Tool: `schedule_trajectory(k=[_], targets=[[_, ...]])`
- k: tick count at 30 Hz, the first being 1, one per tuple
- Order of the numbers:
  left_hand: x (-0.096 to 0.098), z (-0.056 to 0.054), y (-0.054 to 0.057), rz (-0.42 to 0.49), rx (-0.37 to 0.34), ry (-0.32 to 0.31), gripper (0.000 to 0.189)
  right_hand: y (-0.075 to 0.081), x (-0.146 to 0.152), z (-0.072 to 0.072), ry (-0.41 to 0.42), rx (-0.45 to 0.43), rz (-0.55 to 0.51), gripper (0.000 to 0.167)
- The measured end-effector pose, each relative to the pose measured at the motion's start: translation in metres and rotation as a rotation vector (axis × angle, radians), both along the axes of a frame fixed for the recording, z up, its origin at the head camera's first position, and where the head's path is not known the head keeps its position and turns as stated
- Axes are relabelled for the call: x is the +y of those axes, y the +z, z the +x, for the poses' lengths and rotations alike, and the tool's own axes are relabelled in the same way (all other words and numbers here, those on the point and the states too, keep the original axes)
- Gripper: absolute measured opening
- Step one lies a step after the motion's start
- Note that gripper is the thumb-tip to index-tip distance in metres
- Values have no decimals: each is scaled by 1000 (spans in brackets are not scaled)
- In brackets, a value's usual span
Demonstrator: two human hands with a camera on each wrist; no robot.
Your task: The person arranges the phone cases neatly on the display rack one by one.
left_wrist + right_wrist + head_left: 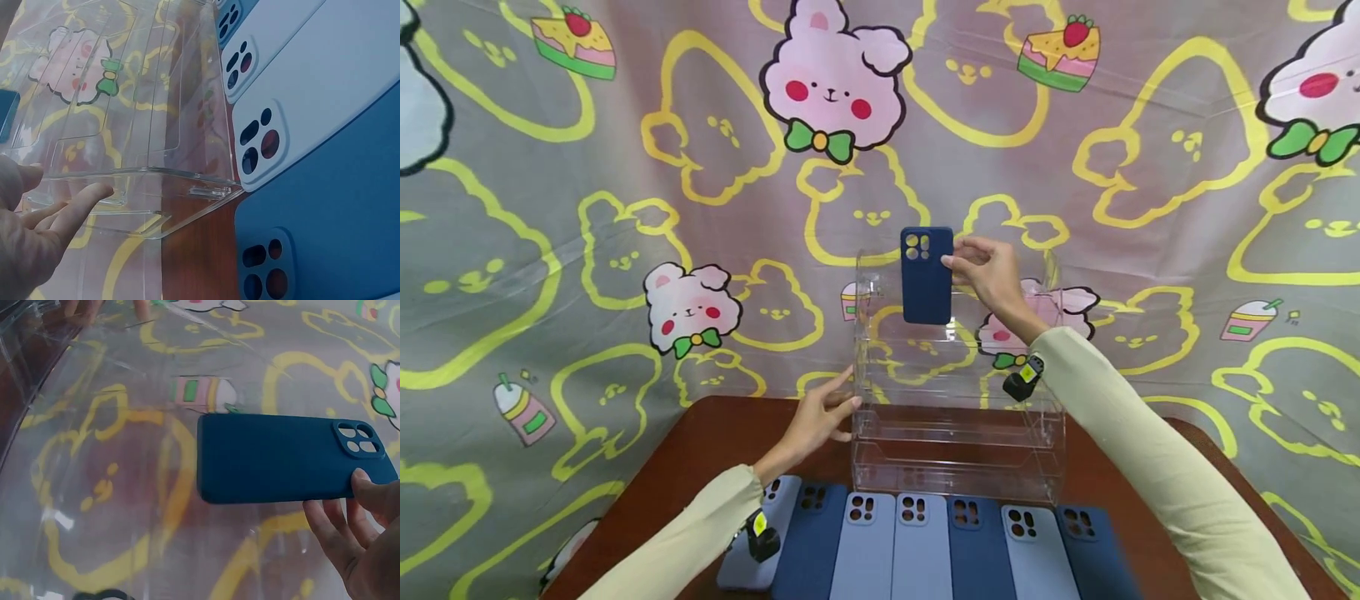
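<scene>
A clear acrylic tiered display rack (958,479) stands upright on the table. In front of its upper tier, my right hand (988,271) pinches a dark blue phone case (927,287) by its right edge, thumb on the back and fingers behind. The right wrist view shows the case (275,459) with its camera cutouts near the thumb. My left hand (816,417) is at the rack's left side with fingers extended. From the left wrist, those fingers (78,212) overlap the clear side panel.
Several phone cases lie in a row before the rack, among them a light blue case (921,550) and a dark blue case (1093,550). The brown table (700,442) reaches back to a patterned cloth backdrop (625,208).
</scene>
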State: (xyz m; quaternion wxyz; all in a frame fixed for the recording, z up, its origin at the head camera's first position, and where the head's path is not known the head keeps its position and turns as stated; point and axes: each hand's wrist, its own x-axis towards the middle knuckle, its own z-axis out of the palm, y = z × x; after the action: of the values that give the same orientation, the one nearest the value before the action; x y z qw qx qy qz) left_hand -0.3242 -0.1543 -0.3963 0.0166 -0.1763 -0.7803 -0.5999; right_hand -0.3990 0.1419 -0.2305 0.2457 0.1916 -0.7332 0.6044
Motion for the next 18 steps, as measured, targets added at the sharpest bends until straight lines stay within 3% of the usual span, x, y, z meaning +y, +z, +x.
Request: schedule_trajectory(k=[7,18], targets=[[2,0,0,-12,-3,-9,64,-13,-20,-4,18,-4,-51,31],[3,2,1,-4,-17,-15,64,-20,-51,-9,7,34,-5,27]])
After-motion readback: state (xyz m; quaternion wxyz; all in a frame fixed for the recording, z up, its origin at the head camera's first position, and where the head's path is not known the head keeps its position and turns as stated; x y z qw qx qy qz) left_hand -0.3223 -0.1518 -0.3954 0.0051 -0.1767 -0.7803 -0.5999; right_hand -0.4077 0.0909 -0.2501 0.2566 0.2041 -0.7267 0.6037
